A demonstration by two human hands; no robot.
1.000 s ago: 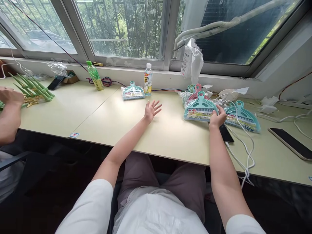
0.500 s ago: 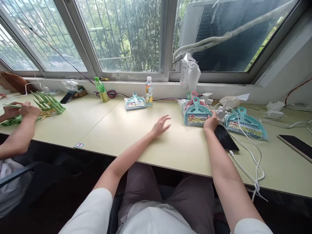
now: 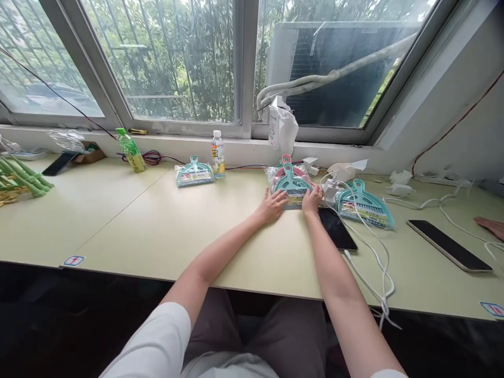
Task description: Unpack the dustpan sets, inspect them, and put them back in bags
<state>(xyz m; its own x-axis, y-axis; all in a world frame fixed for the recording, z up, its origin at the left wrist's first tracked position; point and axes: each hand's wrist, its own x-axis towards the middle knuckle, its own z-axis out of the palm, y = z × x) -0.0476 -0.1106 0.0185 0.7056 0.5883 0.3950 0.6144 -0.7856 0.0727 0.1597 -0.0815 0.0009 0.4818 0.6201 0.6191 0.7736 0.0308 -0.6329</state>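
Observation:
A teal dustpan and brush set [image 3: 292,182] in clear wrapping stands at the front of a small stack of such sets, a pink one behind it. My right hand [image 3: 312,199] grips its right edge, fingers bent round the side. At its lower left, my left hand [image 3: 272,206] rests with fingers stretched out and spread, touching the wrapped set. Another teal set [image 3: 364,205] lies to the right, beyond a white charger [image 3: 331,190]. A third teal set [image 3: 195,172] lies farther left, beside a drink bottle [image 3: 218,154].
A black tablet [image 3: 337,229] and white cables [image 3: 384,262] lie right of my right forearm. Farther right are a dark phone [image 3: 449,245] and part of another person's hand [image 3: 490,228]. A green bottle [image 3: 131,150] and green bamboo-like stalks [image 3: 23,177] are at left.
My left hand has moved right and forward, from above bare table to the front dustpan set. My right hand stays on its right edge. The view has swung right.

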